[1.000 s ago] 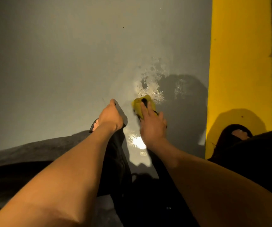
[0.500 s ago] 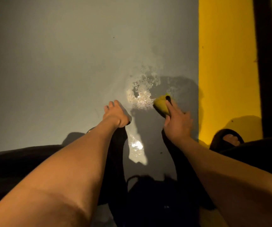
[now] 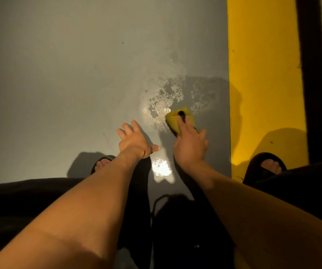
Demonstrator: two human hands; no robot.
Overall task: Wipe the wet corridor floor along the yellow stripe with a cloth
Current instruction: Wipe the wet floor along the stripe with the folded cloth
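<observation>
While the right hand [image 3: 190, 147] pressed the yellow cloth [image 3: 177, 119] onto the wet patch [image 3: 164, 101] beside the yellow stripe [image 3: 263, 74], the left hand [image 3: 135, 141] hung spread and empty, so water might smear sideways.

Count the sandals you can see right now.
2. One black sandal on the grey floor beside the left forearm; the other black sandal at the yellow stripe's near end.

My left foot [image 3: 103, 163] sits in a black sandal [image 3: 105, 158] on the grey part. My right foot [image 3: 270, 166] is in another black sandal [image 3: 261, 158] on the yellow paint. A dark strip [image 3: 313, 74] runs beside it.
</observation>
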